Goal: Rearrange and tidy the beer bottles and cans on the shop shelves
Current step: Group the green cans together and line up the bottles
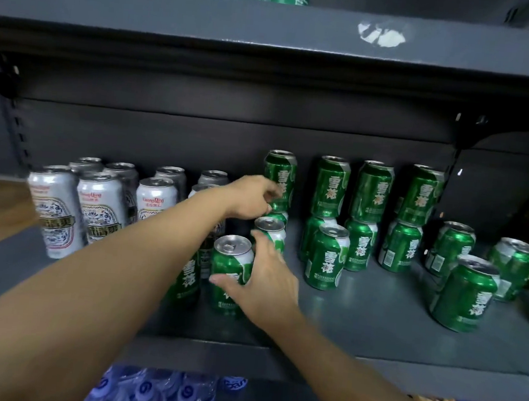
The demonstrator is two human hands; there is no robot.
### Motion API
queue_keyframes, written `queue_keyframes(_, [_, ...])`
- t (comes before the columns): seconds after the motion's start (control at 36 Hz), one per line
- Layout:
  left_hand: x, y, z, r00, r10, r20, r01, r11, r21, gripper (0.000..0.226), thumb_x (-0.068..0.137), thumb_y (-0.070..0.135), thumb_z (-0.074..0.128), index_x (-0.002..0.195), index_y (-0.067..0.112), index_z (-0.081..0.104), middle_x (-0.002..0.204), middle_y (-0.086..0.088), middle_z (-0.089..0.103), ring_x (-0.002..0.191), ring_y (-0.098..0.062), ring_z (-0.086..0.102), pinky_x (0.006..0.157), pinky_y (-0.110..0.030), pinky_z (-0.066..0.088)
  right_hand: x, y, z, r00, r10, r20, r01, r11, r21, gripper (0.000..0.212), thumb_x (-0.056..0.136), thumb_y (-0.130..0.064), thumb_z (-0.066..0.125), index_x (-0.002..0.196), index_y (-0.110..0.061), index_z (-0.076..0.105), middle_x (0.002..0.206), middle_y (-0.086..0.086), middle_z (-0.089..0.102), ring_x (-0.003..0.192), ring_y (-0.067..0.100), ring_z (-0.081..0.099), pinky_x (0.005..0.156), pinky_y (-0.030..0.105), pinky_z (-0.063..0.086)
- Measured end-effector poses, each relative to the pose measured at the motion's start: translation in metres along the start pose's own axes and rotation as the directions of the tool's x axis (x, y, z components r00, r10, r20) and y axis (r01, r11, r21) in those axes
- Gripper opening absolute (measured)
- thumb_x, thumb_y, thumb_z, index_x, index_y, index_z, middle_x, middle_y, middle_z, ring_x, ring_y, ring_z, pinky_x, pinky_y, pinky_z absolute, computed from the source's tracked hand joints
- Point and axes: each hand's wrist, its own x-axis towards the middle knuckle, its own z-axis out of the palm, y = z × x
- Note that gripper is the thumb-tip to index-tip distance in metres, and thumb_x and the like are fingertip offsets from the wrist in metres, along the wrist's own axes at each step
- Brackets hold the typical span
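The dark grey shelf (358, 317) carries two groups of cans: white ones (54, 210) on the left, standing several deep, and green ones spread across the middle and right, three of them in two-high stacks (369, 216) against the back panel, others loose toward the front. An upper shelf (272, 28) overhangs with water bottles and a green pack on it, and blue-capped bottles (157, 392) show below. The step in hand looks like closing up the leftmost green column beside the white cans. The left hand (250, 197) reaches to the back and curls its fingers on the top can (280, 176) of a stack there. The right hand (264, 283) wraps the side of the front can (229, 274), thumb across its label, with a second can (270, 232) just behind touching its fingertips. The next move probably calls for sliding the front cans into line while the left hand steadies the stack, since a nudge below could topple the top can.
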Motion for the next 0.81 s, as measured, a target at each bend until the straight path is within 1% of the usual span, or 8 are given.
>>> queue_keyframes(0.11, [-0.005,-0.002,0.006,0.999,0.003,0.042,-0.004,1.000,0.017,0.040,0.091,0.010,0.061,0.129,0.017,0.058,0.127,-0.005,0.059,0.114,-0.019,0.056,0.099,-0.025,0.043,-0.008,0.002,0.005,0.995,-0.012,-0.100,0.018,0.998,0.053,0.068,0.076,-0.066,0.061,0.130,-0.030,0.041,0.127,-0.014,0.053,0.120,0.011,0.048,0.090,0.030,0.043])
queue_keyframes(0.22, [-0.002,0.005,0.010,0.998,0.057,-0.036,-0.055,0.997,0.054,0.039,0.089,0.010,0.063,0.127,0.016,0.060,0.126,-0.004,0.060,0.114,-0.019,0.057,0.097,-0.023,0.042,-0.023,0.022,-0.020,0.957,0.000,-0.288,0.066,0.974,0.217,0.058,0.068,-0.069,0.049,0.116,-0.035,0.047,0.111,-0.017,0.056,0.107,0.008,0.053,0.084,0.032,0.046])
queue_keyframes(0.31, [0.003,0.016,0.016,0.993,0.091,-0.079,-0.087,0.995,0.057,0.038,0.087,0.013,0.066,0.125,0.018,0.061,0.124,-0.003,0.062,0.114,-0.019,0.057,0.099,-0.028,0.044,-0.030,0.049,-0.052,0.870,0.159,-0.467,0.020,0.935,0.354,0.056,0.067,-0.063,0.050,0.115,-0.035,0.046,0.107,-0.015,0.055,0.106,0.012,0.052,0.087,0.033,0.043])
queue_keyframes(0.39, [0.008,0.035,0.029,0.988,0.145,-0.048,-0.139,0.985,0.098,0.045,0.086,0.031,0.070,0.128,0.023,0.057,0.129,0.000,0.059,0.120,-0.019,0.054,0.100,-0.036,0.045,-0.025,0.081,-0.082,0.753,0.299,-0.586,-0.082,0.927,0.367,0.056,0.070,-0.056,0.056,0.117,-0.026,0.049,0.109,-0.007,0.055,0.110,0.020,0.053,0.088,0.035,0.041])
queue_keyframes(0.47, [0.016,0.056,0.050,0.987,0.152,0.048,-0.158,0.974,0.163,0.070,0.083,0.051,0.067,0.141,0.022,0.042,0.142,-0.002,0.049,0.129,-0.023,0.046,0.103,-0.040,0.042,-0.016,0.113,-0.103,0.757,0.376,-0.535,-0.231,0.919,0.319,0.051,0.082,-0.040,0.068,0.125,-0.019,0.048,0.120,-0.001,0.054,0.119,0.023,0.049,0.086,0.033,0.036])
queue_keyframes(0.58, [0.025,0.072,0.078,0.988,0.086,0.129,-0.112,0.971,0.212,0.090,0.080,0.063,0.062,0.150,0.020,0.025,0.151,-0.007,0.034,0.136,-0.026,0.038,0.105,-0.039,0.039,-0.011,0.142,-0.112,0.802,0.435,-0.410,-0.342,0.896,0.283,0.064,0.083,-0.043,0.069,0.133,-0.018,0.038,0.125,0.003,0.053,0.118,0.026,0.050,0.085,0.035,0.038])
queue_keyframes(0.72, [0.030,0.078,0.086,0.998,0.029,0.056,-0.042,0.970,0.238,0.077,0.079,0.048,0.073,0.142,0.019,0.040,0.142,-0.007,0.045,0.126,-0.028,0.048,0.099,-0.039,0.045,-0.005,0.171,-0.110,0.870,0.413,-0.269,-0.354,0.903,0.242,0.058,0.081,-0.046,0.070,0.125,-0.023,0.040,0.084,-0.005,0.060,0.082,0.026,0.065,0.080,0.042,0.050])
queue_keyframes(0.81, [0.027,0.078,0.082,0.999,0.007,0.037,-0.014,0.984,0.177,0.077,0.076,0.039,0.079,0.142,0.020,0.042,0.143,-0.005,0.045,0.127,-0.027,0.048,0.100,-0.037,0.044,-0.002,0.179,-0.108,0.897,0.383,-0.218,-0.325,0.909,0.262,0.049,0.084,-0.040,0.070,0.121,-0.032,0.040,0.078,-0.013,0.058,0.072,0.021,0.069,0.083,0.046,0.052])
